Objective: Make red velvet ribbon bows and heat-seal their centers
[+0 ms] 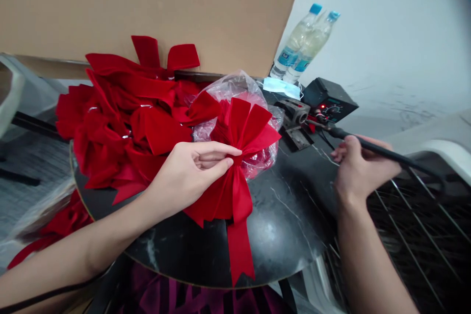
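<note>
A cardboard box (147, 10) stands along the far edge of a round black marble desk (279, 235), with a heap of red velvet bows (117, 127) at left. The left hand (191, 171) pinches the knot of a single bow (239, 191) between its fingers (221, 149), above a clear plastic bag (231, 91). The right hand (362, 169) grips a black-handled soldering iron (371, 147), whose tip could scorch the velvet if swung left.

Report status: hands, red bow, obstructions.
Left hand pinching red velvet bow at its knot. Right hand holding black soldering iron. Clear plastic bag behind bow.
</note>
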Tool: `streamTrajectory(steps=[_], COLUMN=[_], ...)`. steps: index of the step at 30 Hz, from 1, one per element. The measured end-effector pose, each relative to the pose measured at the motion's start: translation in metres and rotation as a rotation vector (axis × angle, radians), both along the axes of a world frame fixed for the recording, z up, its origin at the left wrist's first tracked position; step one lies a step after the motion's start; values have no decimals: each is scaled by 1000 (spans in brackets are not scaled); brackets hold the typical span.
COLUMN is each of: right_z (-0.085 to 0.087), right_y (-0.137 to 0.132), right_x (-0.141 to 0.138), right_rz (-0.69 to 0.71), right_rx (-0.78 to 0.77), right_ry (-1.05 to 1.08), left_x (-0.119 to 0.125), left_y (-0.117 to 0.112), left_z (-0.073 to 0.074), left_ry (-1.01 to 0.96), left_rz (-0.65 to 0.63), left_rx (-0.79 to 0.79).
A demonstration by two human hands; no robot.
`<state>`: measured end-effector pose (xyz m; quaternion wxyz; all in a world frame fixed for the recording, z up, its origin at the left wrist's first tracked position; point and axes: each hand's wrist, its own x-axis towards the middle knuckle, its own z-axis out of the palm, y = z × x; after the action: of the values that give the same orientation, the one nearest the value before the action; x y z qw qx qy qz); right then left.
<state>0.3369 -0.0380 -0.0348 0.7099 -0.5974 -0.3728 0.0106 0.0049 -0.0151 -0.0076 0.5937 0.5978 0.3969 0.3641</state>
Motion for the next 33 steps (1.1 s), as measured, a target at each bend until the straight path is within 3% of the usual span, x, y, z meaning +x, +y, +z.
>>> streamTrajectory(steps=[4, 9, 13, 17, 33], right_z=[0, 11, 25, 29, 27], right_y=[-18, -26, -35, -41, -42], right_x=[-21, -67, -104, -123, -131], right_rz=[-52, 68, 248, 334, 345], right_rx=[241, 406, 363, 275, 120], right_ry=[-81, -213, -329, -434, -619], left_x=[2, 3, 3, 4, 5], left_y=[0, 0, 2, 3, 3], left_z=[-4, -9, -12, -15, -18], left_ry=[12, 52, 76, 80, 155], left_rz=[11, 28, 14, 24, 40], left_rx=[-18, -9, 3, -2, 49])
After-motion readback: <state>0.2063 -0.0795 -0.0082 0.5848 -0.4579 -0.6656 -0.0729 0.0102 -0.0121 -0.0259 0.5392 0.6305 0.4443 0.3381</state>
